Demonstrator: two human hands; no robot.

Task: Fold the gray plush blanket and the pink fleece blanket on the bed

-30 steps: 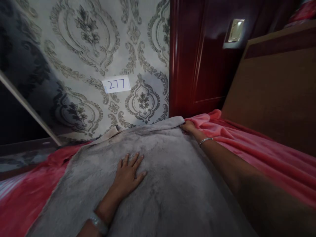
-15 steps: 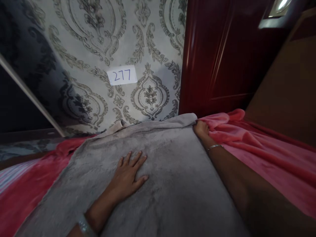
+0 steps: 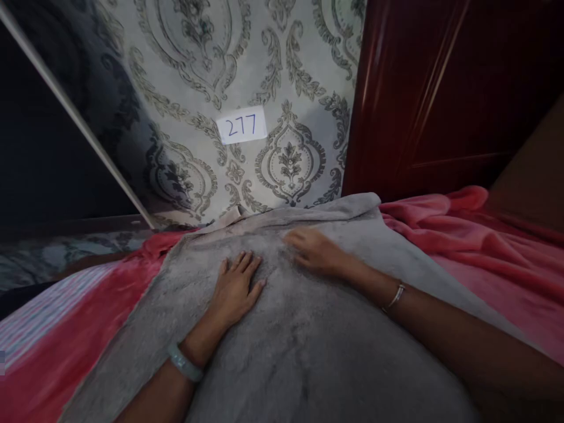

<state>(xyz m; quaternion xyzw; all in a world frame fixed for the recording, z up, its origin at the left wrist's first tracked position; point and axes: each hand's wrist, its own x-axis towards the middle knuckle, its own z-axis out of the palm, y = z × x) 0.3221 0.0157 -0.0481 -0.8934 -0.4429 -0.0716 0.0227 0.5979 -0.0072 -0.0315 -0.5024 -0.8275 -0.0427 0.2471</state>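
Observation:
A grey, soft-looking cloth [image 3: 335,329] is spread out in front of me, with a fold along its far edge by the wall. My left hand [image 3: 237,288] lies flat on it, fingers spread, a pale green bangle around the wrist. To the right and slightly farther off, my right hand [image 3: 315,249] is over the same cloth, near the far fold. Its fingers are a little blurred, with the thumb apart from them, and nothing shows in them. A thin silver bracelet circles that wrist.
Pink-red plush fabric [image 3: 467,235] extends from under the grey cloth on the right, and red fabric [image 3: 114,317] on the left beside a striped cloth [image 3: 53,305]. Behind stand a patterned wall [image 3: 291,76] with a paper marked 277 [image 3: 242,125] and a dark red panel [image 3: 409,100].
My right hand has left the cloth's far right corner and moved left over the cloth, nearer my left hand. The left hand stays spread on it. The view has shifted slightly.

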